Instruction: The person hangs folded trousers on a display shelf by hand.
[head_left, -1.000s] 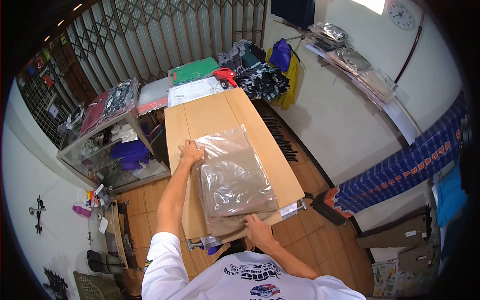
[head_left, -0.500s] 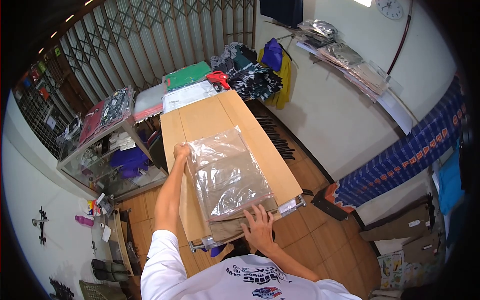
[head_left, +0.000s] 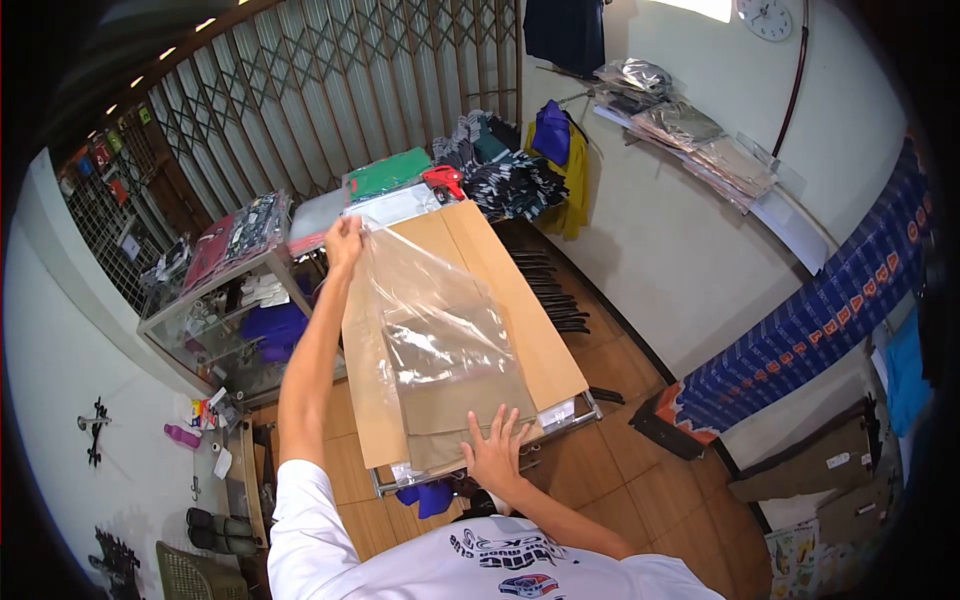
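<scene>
A folded khaki garment (head_left: 455, 405) lies at the near end of a cardboard-topped table (head_left: 555, 375). A clear plastic bag (head_left: 430, 290) covers its far part, and the near part is bare. My left hand (head_left: 344, 240) pinches the bag's far left corner and holds it raised and stretched toward the back. With fingers spread, my right hand (head_left: 497, 450) presses flat on the near right edge of the garment.
A red tape dispenser (head_left: 443, 181), a green packet (head_left: 390, 172) and a stack of patterned gloves (head_left: 510, 175) are beyond the table. A glass cabinet (head_left: 240, 300) stands left. Blue boxes (head_left: 800, 310) rise on the right.
My left hand has moved away and up, drawing the plastic bag off the garment's near part. My right hand has shifted slightly left and nearer, now flat on the cloth.
</scene>
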